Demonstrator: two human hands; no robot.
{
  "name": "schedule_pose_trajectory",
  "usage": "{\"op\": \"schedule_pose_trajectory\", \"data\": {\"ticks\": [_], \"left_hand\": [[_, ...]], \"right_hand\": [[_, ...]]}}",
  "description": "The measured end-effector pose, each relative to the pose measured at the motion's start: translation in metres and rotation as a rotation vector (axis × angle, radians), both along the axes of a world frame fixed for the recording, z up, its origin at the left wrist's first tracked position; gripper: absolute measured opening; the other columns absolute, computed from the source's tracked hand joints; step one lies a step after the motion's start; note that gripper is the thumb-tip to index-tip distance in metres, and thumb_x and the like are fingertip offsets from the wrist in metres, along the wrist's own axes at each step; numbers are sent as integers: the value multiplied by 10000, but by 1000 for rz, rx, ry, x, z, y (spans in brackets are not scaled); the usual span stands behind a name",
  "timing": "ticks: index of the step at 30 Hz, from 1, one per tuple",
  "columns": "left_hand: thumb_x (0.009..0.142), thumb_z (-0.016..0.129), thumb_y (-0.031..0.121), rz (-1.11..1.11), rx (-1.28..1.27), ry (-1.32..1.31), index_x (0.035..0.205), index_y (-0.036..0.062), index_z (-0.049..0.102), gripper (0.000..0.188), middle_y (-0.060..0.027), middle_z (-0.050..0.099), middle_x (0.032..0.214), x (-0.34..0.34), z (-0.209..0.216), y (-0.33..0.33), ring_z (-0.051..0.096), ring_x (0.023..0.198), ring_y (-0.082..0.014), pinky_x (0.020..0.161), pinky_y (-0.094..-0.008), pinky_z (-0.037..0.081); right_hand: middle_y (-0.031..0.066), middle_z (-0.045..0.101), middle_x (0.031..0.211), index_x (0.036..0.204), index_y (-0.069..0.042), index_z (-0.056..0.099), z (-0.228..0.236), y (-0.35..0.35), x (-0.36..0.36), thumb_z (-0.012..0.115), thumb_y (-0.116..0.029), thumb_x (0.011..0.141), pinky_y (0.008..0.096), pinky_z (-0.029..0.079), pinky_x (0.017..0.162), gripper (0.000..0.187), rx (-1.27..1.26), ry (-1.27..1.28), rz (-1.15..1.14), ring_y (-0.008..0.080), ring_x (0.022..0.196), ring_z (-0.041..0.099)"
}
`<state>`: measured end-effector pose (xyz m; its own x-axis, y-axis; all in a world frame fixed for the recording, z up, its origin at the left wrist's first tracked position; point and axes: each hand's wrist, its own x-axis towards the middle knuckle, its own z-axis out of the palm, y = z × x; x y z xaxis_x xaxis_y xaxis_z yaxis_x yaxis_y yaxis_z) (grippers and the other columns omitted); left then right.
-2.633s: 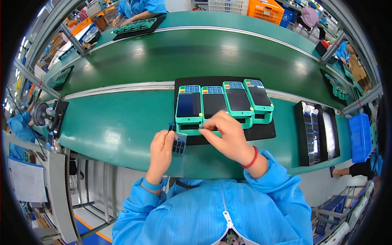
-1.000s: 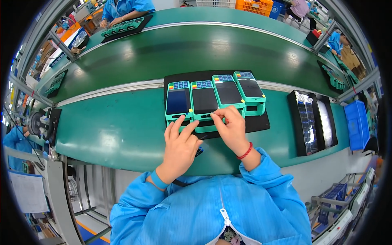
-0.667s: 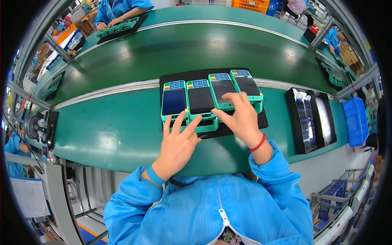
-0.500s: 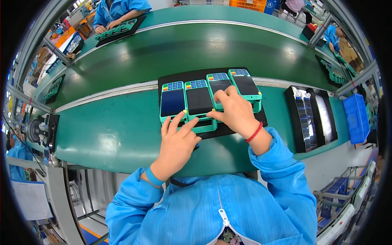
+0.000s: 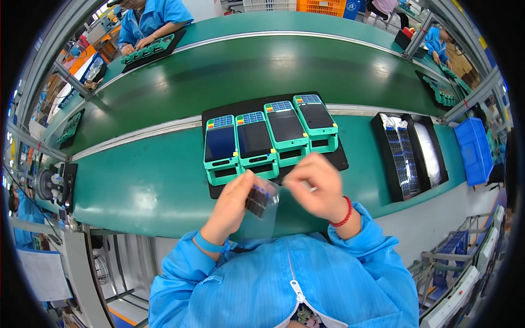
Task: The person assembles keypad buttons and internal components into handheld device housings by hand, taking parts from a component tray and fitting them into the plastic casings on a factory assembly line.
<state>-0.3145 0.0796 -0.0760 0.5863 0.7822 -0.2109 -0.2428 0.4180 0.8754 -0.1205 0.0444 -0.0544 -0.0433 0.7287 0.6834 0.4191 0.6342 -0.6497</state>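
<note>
My left hand (image 5: 228, 210) is closed on the edge of a clear plastic sheet (image 5: 261, 201) bearing rows of small dark pieces with blue tabs, held in front of my chest. Just right of the sheet, my right hand (image 5: 318, 188) is pinched and slightly blurred; what its fingertips hold, if anything, is too small to make out. Beyond both hands, several card payment terminals stand side by side in green housings on a black mat (image 5: 340, 158). The leftmost terminal (image 5: 221, 143) has a bluish screen. The others (image 5: 255, 139) have dark screens and coloured keypads.
On the right, a black divided box (image 5: 387, 158) holds strips of dark pieces and clear film. A blue bin (image 5: 473, 150) is beside it. A green conveyor belt (image 5: 229, 68) runs behind the bench. Co-workers in blue sit across it. A black reel device (image 5: 49, 185) stands at the left.
Both hands have drawn back from the terminals toward my chest. My left hand now holds the clear sheet, and my right hand has come beside it. The view has shifted slightly.
</note>
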Motion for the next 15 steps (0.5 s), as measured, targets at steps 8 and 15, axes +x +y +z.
{"op": "schedule_pose_trajectory", "data": {"ticks": [8, 15], "left_hand": [[857, 583, 149, 66, 1413, 837, 785, 44, 591, 128, -57, 579, 1154, 39, 1, -2, 409, 1222, -327, 1020, -507, 246], [815, 641, 190, 54, 1548, 1001, 736, 53, 605, 162, -34, 476, 1347, 57, -8, 17, 315, 1316, -352, 1067, -570, 169]], "right_hand": [[53, 573, 737, 823, -35, 640, -66, 36, 34, 679, -98, 805, 263, 413, 516, 76, -240, 183, -480, 120, 577, 527], [23, 551, 674, 849, -36, 644, -57, 35, 32, 707, -118, 787, 255, 428, 517, 120, -265, -131, -563, 106, 559, 513]]}}
